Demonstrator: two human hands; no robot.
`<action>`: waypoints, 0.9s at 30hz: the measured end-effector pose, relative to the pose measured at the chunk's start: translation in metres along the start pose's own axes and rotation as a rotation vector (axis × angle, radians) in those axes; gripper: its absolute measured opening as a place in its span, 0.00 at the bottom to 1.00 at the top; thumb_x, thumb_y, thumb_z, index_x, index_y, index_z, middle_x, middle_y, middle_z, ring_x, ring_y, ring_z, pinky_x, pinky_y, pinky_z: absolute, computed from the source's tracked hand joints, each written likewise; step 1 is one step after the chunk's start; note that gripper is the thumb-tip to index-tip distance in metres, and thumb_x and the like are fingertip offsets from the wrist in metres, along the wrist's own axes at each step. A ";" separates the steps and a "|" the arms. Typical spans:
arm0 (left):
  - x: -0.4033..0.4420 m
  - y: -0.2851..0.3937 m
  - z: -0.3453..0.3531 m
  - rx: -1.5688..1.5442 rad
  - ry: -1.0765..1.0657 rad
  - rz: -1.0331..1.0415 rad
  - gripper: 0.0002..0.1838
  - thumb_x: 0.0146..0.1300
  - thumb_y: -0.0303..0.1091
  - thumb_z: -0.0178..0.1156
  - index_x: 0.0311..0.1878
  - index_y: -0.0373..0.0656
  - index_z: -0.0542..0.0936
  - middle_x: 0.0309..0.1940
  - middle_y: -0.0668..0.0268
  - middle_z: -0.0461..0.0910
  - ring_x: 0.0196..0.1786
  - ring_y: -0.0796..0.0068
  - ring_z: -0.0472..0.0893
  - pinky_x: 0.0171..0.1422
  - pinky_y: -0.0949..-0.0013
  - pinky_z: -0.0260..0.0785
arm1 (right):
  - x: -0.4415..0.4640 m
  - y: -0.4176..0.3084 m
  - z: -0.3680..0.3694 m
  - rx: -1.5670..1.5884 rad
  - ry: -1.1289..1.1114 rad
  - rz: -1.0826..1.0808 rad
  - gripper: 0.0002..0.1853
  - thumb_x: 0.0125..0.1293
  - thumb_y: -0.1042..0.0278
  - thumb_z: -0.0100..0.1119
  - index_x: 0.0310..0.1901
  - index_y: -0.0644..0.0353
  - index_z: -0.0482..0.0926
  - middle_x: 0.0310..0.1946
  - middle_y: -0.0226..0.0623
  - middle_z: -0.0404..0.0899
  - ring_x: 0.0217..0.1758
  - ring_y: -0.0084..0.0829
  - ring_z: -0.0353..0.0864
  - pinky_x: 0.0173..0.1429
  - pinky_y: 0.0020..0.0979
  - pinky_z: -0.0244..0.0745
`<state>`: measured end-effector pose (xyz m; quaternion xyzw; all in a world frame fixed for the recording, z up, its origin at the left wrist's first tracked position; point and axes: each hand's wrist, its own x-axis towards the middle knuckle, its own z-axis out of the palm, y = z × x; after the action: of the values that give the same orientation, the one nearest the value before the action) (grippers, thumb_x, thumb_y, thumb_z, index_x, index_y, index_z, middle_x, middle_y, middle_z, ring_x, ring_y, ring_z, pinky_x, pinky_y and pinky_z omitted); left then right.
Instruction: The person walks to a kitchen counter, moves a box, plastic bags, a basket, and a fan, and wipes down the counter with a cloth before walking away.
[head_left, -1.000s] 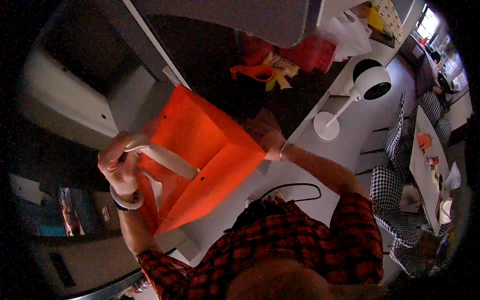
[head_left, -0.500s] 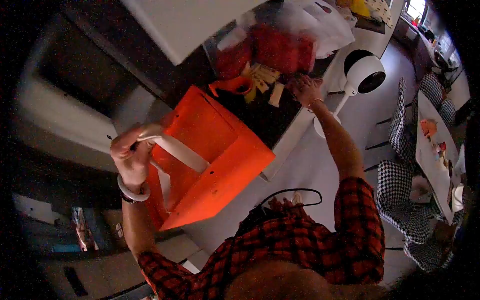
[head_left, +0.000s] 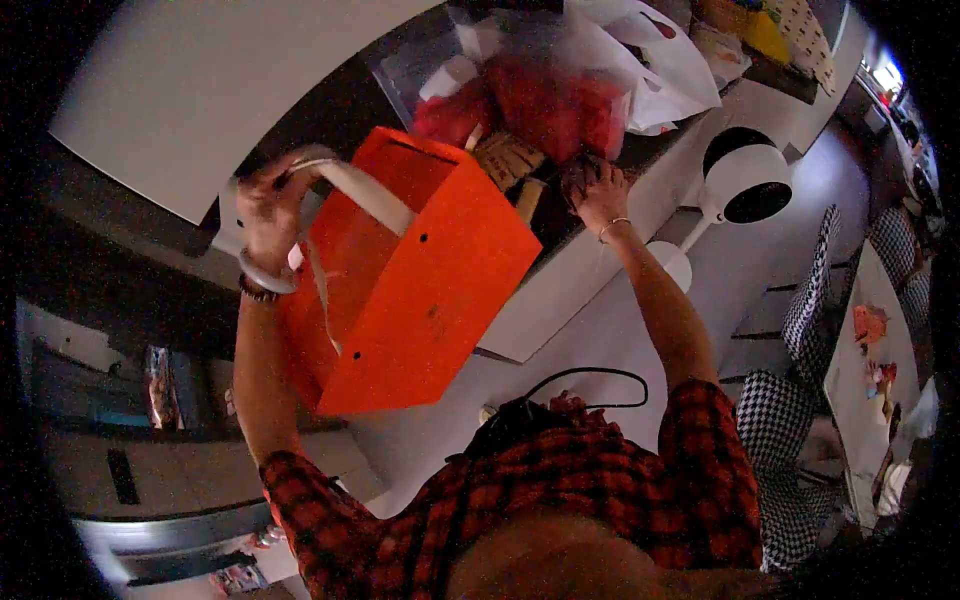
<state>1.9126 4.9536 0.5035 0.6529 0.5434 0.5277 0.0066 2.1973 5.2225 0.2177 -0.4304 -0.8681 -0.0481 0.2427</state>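
Observation:
My left hand (head_left: 272, 210) is closed on the pale ribbon handle (head_left: 368, 195) of an orange gift bag (head_left: 435, 290). The bag hangs tilted, its open mouth towards my left arm. Over the dark counter, my right hand (head_left: 602, 197) has its fingers bent around a small dark item (head_left: 578, 178), whose kind I cannot make out. Just beyond that hand lies a clear plastic bag with red contents (head_left: 555, 100). Small brown-yellow packets (head_left: 508, 158) lie between the orange bag and my right hand, partly hidden by the orange bag.
A white plastic carrier bag (head_left: 655, 60) lies farther along the counter. A white round-headed device on a stand (head_left: 745, 178) is beside the counter's edge. To the right are houndstooth chairs (head_left: 775, 420) and a table (head_left: 860, 400) with things on it.
The orange bag has been raised and turned, now covering more of the packets and the orange item by them. My right hand has shifted slightly left in view, onto the dark item.

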 end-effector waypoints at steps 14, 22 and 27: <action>0.016 0.043 0.019 0.226 -0.278 0.128 0.07 0.53 0.19 0.69 0.38 0.35 0.86 0.35 0.61 0.87 0.38 0.75 0.85 0.43 0.73 0.77 | -0.033 0.014 -0.005 0.536 0.158 0.054 0.26 0.62 0.61 0.60 0.61 0.58 0.71 0.45 0.47 0.80 0.43 0.46 0.79 0.49 0.45 0.75; 0.026 0.034 0.034 0.101 -0.268 0.377 0.07 0.49 0.22 0.73 0.32 0.35 0.85 0.25 0.61 0.84 0.30 0.74 0.84 0.34 0.73 0.75 | -0.126 -0.046 -0.103 1.402 -0.601 0.122 0.27 0.68 0.60 0.58 0.65 0.60 0.64 0.34 0.35 0.81 0.27 0.26 0.80 0.28 0.31 0.78; 0.044 0.017 0.053 0.100 -0.307 0.470 0.10 0.49 0.26 0.75 0.34 0.35 0.84 0.26 0.63 0.83 0.30 0.75 0.83 0.35 0.73 0.75 | -0.148 -0.080 -0.138 1.322 -0.516 0.515 0.22 0.62 0.65 0.64 0.57 0.58 0.71 0.39 0.37 0.83 0.39 0.28 0.84 0.43 0.31 0.82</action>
<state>1.9552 5.0085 0.5202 0.8327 0.3953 0.3822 -0.0657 2.2641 5.0253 0.2800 -0.3819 -0.6174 0.6433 0.2432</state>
